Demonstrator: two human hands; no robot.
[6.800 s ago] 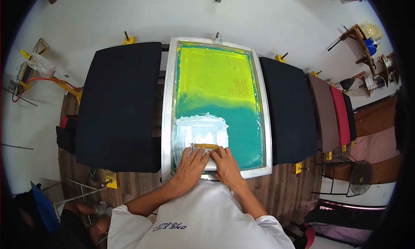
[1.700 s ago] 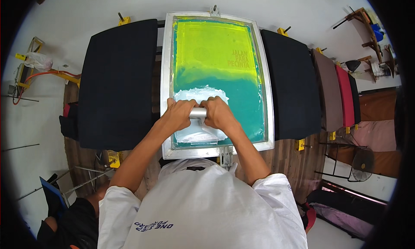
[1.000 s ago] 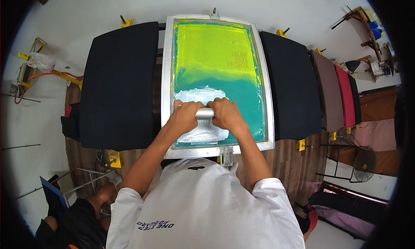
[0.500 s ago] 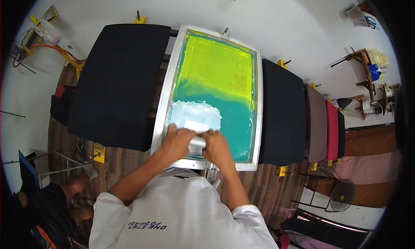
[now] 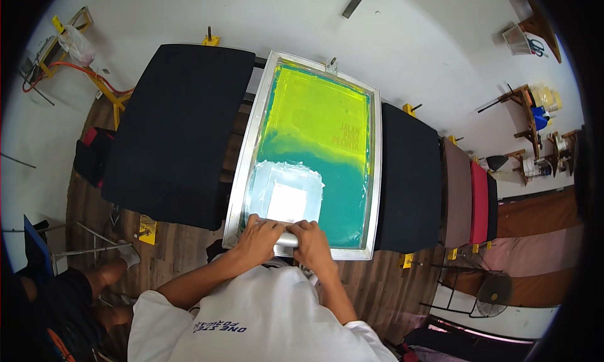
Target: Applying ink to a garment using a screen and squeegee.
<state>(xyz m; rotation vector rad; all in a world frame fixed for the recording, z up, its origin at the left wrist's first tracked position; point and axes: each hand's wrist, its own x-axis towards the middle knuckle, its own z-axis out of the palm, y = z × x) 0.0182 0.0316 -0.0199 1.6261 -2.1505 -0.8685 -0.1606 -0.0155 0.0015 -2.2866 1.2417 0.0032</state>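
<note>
An aluminium-framed screen (image 5: 231, 198) lies in the middle, its mesh yellow-green at the far half and teal nearer. A white ink patch (image 5: 283, 192) covers its near-left part, with a brighter square inside. At the frame's near edge, my left hand (image 5: 258, 239) and my right hand (image 5: 307, 242) are closed side by side on a silver squeegee (image 5: 285, 239); its blade is mostly hidden by my hands.
Padded platens flank the screen: black (image 5: 170, 135) left, black (image 5: 409, 179), brown (image 5: 456, 195) and red (image 5: 479, 208) right. A person's legs (image 5: 107, 274) show at lower left. A fan (image 5: 494, 296), wall shelves (image 5: 531, 116) and yellow brackets (image 5: 148, 230) surround them.
My hands and the squeegee have moved down the screen toward my body, to the near frame edge, uncovering a bright white square. My view has tilted, shifting the scene.
</note>
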